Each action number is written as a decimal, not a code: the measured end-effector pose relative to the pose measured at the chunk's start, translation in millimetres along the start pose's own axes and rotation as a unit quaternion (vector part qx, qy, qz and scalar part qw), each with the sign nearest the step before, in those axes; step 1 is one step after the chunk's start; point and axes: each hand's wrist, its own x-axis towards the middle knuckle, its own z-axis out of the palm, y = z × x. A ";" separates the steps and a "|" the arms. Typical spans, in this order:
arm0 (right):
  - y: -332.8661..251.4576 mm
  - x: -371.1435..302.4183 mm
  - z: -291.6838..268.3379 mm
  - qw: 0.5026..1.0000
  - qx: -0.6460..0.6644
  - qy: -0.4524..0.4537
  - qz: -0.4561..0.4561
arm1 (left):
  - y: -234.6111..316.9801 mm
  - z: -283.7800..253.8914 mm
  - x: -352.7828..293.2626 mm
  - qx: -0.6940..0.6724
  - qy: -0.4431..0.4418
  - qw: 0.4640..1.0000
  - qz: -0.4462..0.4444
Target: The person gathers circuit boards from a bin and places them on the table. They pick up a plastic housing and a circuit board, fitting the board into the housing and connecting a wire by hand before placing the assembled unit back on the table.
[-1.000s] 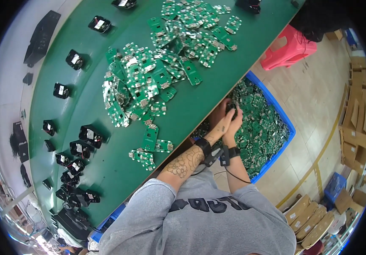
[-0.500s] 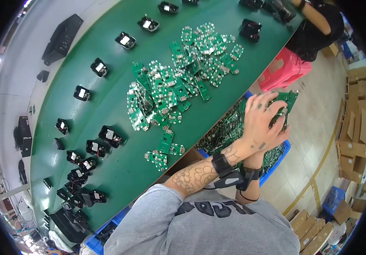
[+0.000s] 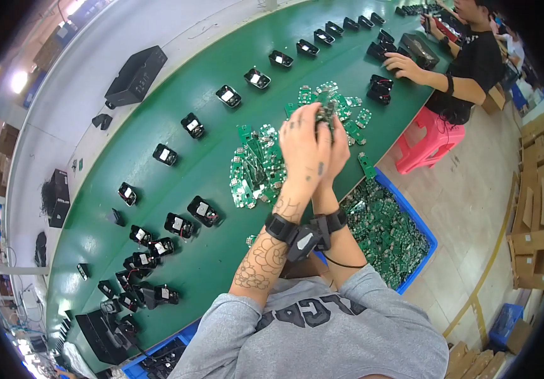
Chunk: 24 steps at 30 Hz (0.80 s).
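My left hand (image 3: 302, 144) and my right hand (image 3: 339, 151) are together above the pile on the table. Their fingers are closed round a clump of green circuit boards (image 3: 325, 112); how many is hidden by the fingers. Beneath and beside them spreads a heap of loose green circuit boards (image 3: 256, 169), with more past my fingertips. One single board (image 3: 366, 165) lies at the table's edge, right of my hands. Just below that edge stands a blue bin (image 3: 425, 251) heaped with circuit boards (image 3: 382, 230).
Open black housings (image 3: 192, 126) form a curved row along the green table (image 3: 221, 265); several more cluster at the left. A black box (image 3: 136, 76) sits at the far side. At the right, a co-worker's hand (image 3: 404, 66) reaches among black housings near a pink stool (image 3: 433, 142).
Both hands have swung left from over the blue bin to above the board heap, carrying boards. A single board now shows at the table edge. My view has shifted, bringing the co-worker into sight.
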 end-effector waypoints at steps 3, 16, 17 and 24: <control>16.7 4.0 0.7 0.991 0.134 -0.003 0.026 | -13.8 0.3 4.6 0.057 -0.031 0.998 0.003; 38.7 23.2 -70.4 0.975 -0.168 -0.051 -0.139 | -34.5 16.6 4.3 0.191 -0.192 0.961 -0.054; 39.1 23.9 -81.0 0.965 -0.225 -0.020 -0.137 | -28.2 17.0 4.7 0.222 -0.205 0.951 -0.067; 51.1 -7.9 -118.2 0.966 -0.209 -0.076 0.133 | -64.6 20.5 21.5 0.188 -0.054 0.981 0.011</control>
